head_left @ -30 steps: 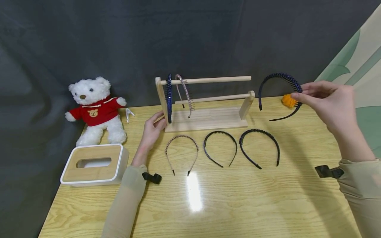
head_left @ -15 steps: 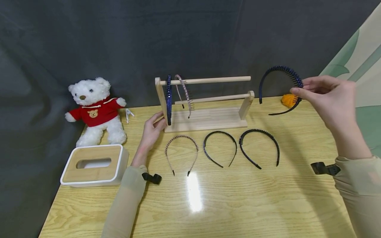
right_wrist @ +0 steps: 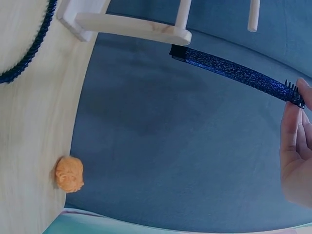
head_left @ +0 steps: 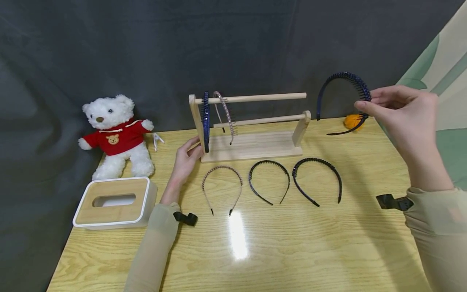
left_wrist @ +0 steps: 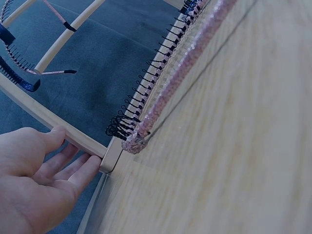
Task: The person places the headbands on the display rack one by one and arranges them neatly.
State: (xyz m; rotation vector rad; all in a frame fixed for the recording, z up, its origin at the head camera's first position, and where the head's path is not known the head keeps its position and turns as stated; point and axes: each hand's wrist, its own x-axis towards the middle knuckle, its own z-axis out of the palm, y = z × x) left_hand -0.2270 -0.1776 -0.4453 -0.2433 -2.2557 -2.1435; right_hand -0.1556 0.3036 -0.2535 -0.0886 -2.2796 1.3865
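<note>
My right hand (head_left: 408, 117) pinches a dark blue toothed headband (head_left: 359, 85) between thumb and fingers, raised in the air right of the wooden rack (head_left: 251, 149). Its glittery outer face shows in the right wrist view, where the headband (right_wrist: 239, 73) has one end overlapping the rack's post. With my left hand (head_left: 187, 160) I grip the rack's left upright (left_wrist: 87, 144) near the base, thumb on one side, fingers on the other. On the upper bar hang a blue headband (head_left: 206, 121) and a pink headband (head_left: 228, 115). Before the rack lie a pink headband (head_left: 223, 167) and two dark headbands (head_left: 270, 162).
At the left sits a white teddy bear (head_left: 120, 138) in a red hoodie, behind a tissue box (head_left: 116, 217). A small white clip (head_left: 157, 141) lies beside the bear. An orange lump (right_wrist: 69, 174) rests at the table's back edge, partly behind the raised headband.
My right hand has risen with the blue headband, its forearm drifting slightly left. My left hand has kept its grip on the rack, and the headbands on the table lie unchanged.
</note>
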